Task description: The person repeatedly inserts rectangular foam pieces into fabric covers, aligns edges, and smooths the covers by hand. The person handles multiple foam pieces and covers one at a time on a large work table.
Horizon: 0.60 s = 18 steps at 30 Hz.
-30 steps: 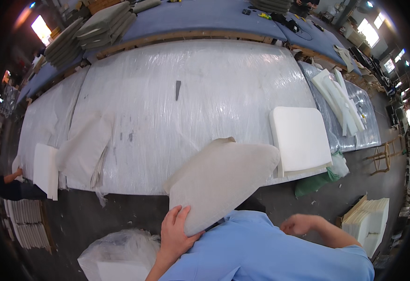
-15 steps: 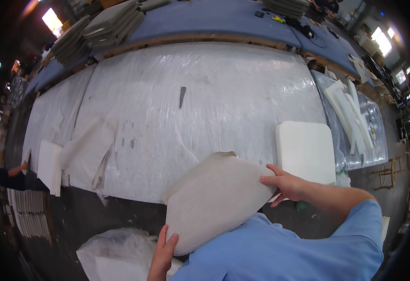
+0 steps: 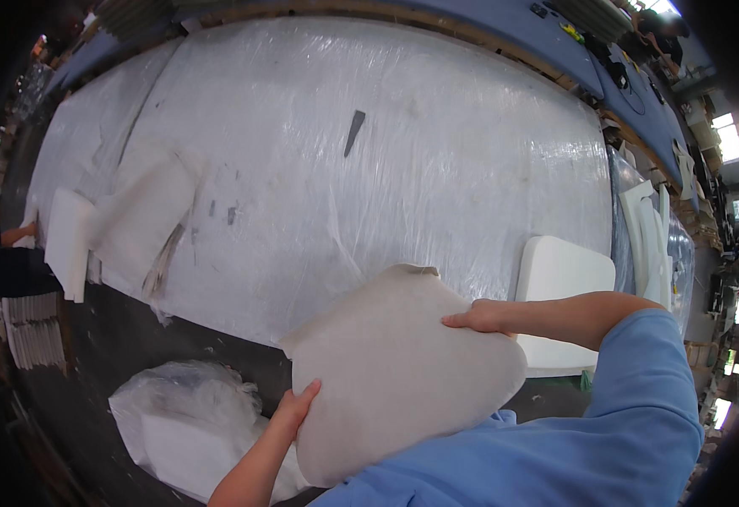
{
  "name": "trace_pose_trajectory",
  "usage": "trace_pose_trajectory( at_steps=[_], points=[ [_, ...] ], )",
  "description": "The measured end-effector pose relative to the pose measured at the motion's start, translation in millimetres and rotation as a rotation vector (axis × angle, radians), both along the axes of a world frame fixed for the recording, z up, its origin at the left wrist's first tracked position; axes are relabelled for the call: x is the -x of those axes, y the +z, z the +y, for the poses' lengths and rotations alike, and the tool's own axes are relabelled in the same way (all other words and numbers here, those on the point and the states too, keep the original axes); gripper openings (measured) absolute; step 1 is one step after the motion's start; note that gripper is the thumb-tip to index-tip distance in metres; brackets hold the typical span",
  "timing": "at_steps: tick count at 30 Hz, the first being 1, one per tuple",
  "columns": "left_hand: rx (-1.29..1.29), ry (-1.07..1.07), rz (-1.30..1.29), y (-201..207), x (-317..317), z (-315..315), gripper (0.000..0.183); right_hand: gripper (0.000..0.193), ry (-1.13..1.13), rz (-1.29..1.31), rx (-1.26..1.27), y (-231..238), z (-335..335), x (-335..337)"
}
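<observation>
A beige cloth-covered cushion (image 3: 403, 380) is held slantwise between both hands, in front of the person's body and overlapping the near edge of the counter (image 3: 302, 194) in view; whether it touches that edge cannot be told. Its longer axis runs from lower left up to the right. One rounded corner points right, toward a white foam pad (image 3: 565, 262), while a straighter edge of cloth faces the upper left and ends in a small curled flap at the top. The cloth looks matte and finely woven, nearly smooth across the broad face.

The left hand (image 3: 296, 408) grips the cushion's left edge, thumb laid on the upper face. The right hand (image 3: 477, 316) clasps the upper right edge, its thumb pointing left over the cloth; most fingers of both hands are hidden.

The foam pad is thick, smooth and round-cornered, partly behind the right forearm. Shiny, wrinkled clear film covers the counter, where a dark grey wedge-shaped scrap (image 3: 354, 133) lies well apart from the cushion. Farther left, a limp, creased beige cloth (image 3: 146, 215) lies beside a white block (image 3: 70, 241). Below, a crumpled translucent plastic bag (image 3: 188, 418) with white contents sits on the dark floor (image 3: 124, 334).
</observation>
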<state>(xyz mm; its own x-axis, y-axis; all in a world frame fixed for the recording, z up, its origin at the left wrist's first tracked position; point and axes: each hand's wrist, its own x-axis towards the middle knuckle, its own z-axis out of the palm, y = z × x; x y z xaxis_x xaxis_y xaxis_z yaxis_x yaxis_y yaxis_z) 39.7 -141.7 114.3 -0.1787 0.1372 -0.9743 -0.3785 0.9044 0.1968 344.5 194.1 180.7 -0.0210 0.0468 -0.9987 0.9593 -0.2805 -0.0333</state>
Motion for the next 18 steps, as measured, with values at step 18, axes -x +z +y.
trace_pose_trajectory(
  at_steps=[18],
  points=[
    [0.093, -0.224, 0.228, -137.6, 35.9, 50.1, 0.096, 0.075, 0.389, 0.187, -0.352, -180.6, 33.0, 10.6]
  ],
)
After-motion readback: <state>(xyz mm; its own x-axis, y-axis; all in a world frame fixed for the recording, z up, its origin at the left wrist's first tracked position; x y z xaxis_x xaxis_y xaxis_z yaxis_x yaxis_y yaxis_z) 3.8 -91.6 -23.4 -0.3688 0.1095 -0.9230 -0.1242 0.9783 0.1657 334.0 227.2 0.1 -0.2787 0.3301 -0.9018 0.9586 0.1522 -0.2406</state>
